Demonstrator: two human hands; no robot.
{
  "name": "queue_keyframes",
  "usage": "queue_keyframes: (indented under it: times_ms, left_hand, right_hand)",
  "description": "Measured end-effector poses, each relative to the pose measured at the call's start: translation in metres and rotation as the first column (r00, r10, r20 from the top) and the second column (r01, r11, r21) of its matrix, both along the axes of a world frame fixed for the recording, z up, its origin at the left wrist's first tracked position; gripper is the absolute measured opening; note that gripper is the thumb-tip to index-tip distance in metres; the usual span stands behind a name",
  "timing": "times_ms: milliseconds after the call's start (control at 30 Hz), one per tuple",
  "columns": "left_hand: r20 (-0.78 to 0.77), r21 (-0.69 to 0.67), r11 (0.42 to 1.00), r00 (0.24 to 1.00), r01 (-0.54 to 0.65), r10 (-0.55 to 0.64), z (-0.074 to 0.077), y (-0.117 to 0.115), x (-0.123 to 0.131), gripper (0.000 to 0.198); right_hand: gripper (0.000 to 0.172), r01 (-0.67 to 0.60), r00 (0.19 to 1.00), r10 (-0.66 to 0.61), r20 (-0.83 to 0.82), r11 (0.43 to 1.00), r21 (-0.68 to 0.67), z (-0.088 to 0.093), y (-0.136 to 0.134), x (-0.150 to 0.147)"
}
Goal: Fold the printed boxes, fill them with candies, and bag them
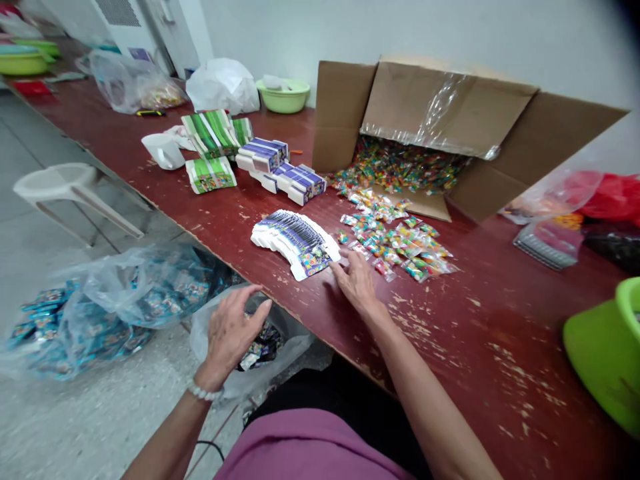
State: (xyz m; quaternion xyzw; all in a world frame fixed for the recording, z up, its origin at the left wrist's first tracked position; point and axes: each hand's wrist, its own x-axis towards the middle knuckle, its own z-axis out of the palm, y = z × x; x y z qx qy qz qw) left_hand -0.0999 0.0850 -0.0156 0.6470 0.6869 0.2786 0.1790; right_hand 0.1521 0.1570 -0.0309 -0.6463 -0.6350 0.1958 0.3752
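Observation:
My right hand [356,281] lies on the red-brown table [475,333], fingers stretched out, tips touching the near end of a fanned stack of flat purple-and-white printed cards [295,240]. Just right of it lies a heap of small colourful wrapped packets [400,243]. My left hand [233,327] hovers below the table edge over a clear plastic bag [260,350] that holds dark packed items; its fingers are spread and slightly curled, with nothing in them.
A cardboard box [450,127] lies on its side, spilling more packets. Stacks of purple [280,170] and green [213,143] folded cartons stand behind. A blue-filled plastic bag [110,307] and white stool [65,187] are on the floor. Green basins [607,350] sit right.

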Motion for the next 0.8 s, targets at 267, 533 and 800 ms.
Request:
queue_keyframes:
  times_ms: [267, 533, 800]
  left_hand:
    - [-0.366, 0.065, 0.997, 0.93, 0.042, -0.016, -0.006, 0.063, 0.061, 0.045]
    - [-0.268, 0.037, 0.998, 0.963, 0.042, -0.031, -0.012, 0.06, 0.06, 0.044]
    - [0.329, -0.011, 0.972, 0.919, 0.234, -0.217, 0.031, 0.032, 0.059, 0.051]
  right_hand:
    - [0.038, 0.208, 0.944, -0.142, 0.298, 0.956, -0.205, -0.001, 0.014, -0.016]
    - [0.027, 0.27, 0.903, -0.308, -0.3, 0.949, -0.163, -0.015, 0.014, -0.01]
    - [0.026, -0.143, 0.673, 0.01, -0.74, 0.983, -0.117, 0.027, -0.039, 0.031]
